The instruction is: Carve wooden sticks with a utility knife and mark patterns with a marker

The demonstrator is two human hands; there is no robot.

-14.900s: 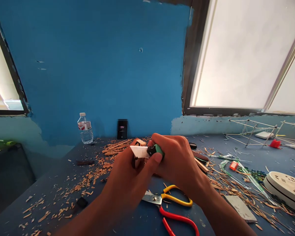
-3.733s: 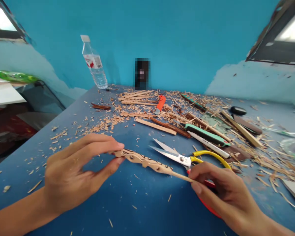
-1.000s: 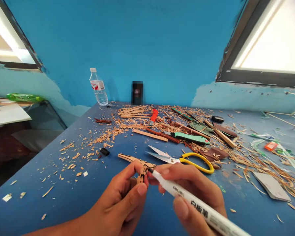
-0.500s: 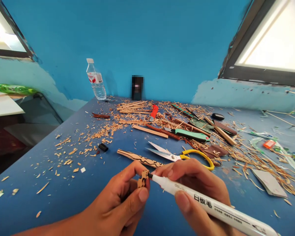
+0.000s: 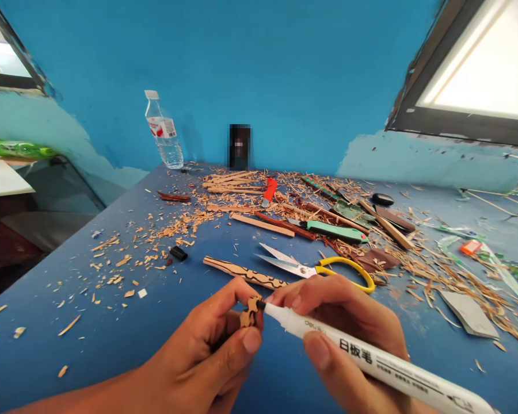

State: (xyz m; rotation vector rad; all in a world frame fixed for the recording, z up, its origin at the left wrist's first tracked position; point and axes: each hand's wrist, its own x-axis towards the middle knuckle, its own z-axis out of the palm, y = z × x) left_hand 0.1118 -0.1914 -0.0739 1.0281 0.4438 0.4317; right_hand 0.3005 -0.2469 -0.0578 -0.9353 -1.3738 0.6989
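Pinched between thumb and forefinger of my left hand (image 5: 218,345) is a small piece of light wood (image 5: 249,313) with wavy black markings. My right hand (image 5: 345,328) grips a white whiteboard marker (image 5: 371,356), its black tip touching or nearly touching the wood's upper right side. Behind my fingers lies a tapered wooden stick (image 5: 237,271) with similar black lines. Beyond my right hand are scissors with yellow handles (image 5: 349,267), blades spread to the left. A black marker cap (image 5: 178,253) rests on the table to the left.
Wood shavings (image 5: 185,221) litter the blue table (image 5: 125,345). Farther back are a green utility knife (image 5: 336,231), a red cutter (image 5: 269,192), loose sticks (image 5: 233,182) and a water bottle (image 5: 164,135) by the wall. Folded grey sandpaper-like sheet (image 5: 468,313) lies at right.
The view has shifted slightly, so the table things sit a little higher and farther left. Both hands keep nearly the same pose, the marker tip still at the wood piece.
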